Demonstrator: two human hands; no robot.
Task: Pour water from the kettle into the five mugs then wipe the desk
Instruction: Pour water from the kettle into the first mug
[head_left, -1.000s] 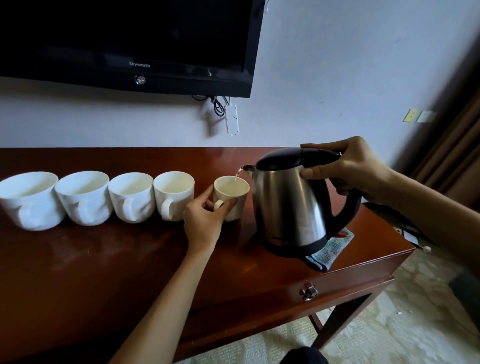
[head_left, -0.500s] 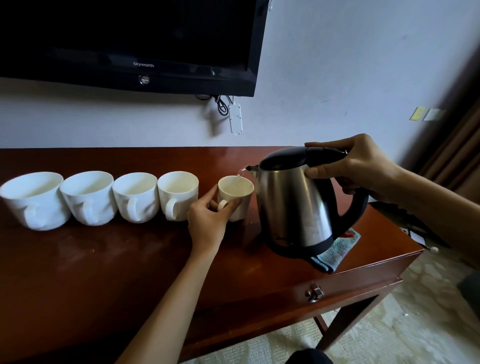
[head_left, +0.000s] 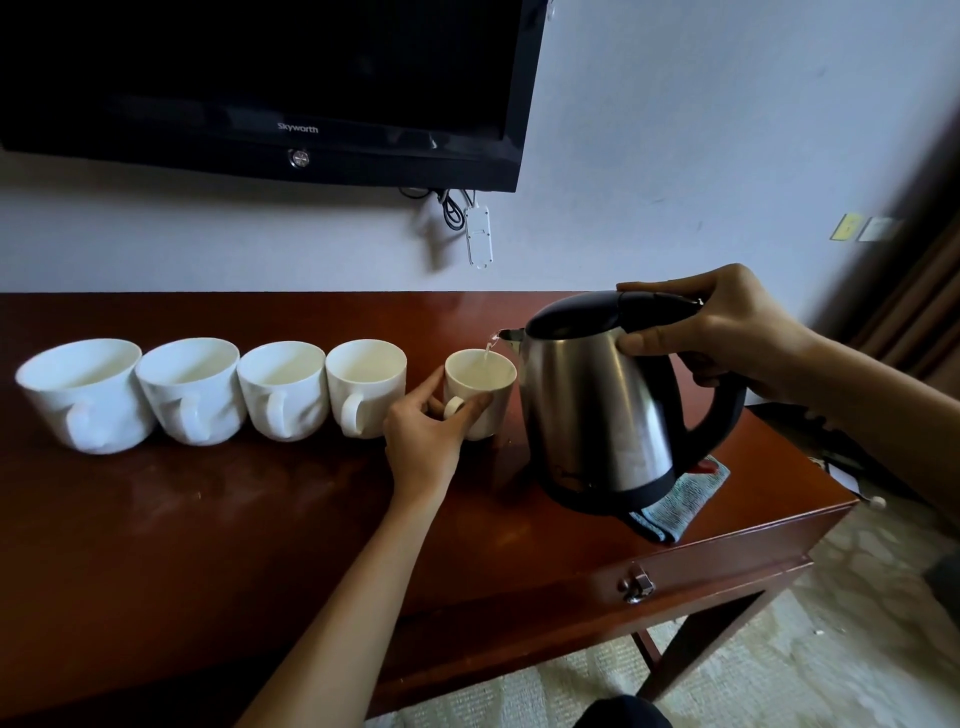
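Several white mugs stand in a row on the dark red wooden desk (head_left: 208, 519). The rightmost mug (head_left: 485, 382) is smaller, and my left hand (head_left: 426, 431) grips it around the handle side. My right hand (head_left: 727, 332) holds the steel kettle (head_left: 597, 415) by its black handle, tilted left. A thin stream of water runs from the spout (head_left: 506, 335) into that mug. The neighbouring mug (head_left: 366, 384) stands just left of my left hand. A grey-blue cloth (head_left: 680, 501) lies on the desk, partly hidden under the kettle.
A black television (head_left: 260, 88) hangs on the wall above the desk, with a white power strip (head_left: 477, 234) dangling below it. The desk's right edge and a drawer latch (head_left: 638, 586) are close to the kettle. Brown curtains (head_left: 914, 291) hang at the far right.
The kettle stays tilted over the rightmost mug with water still running. Both hands keep their hold; only the camera view has shifted slightly.
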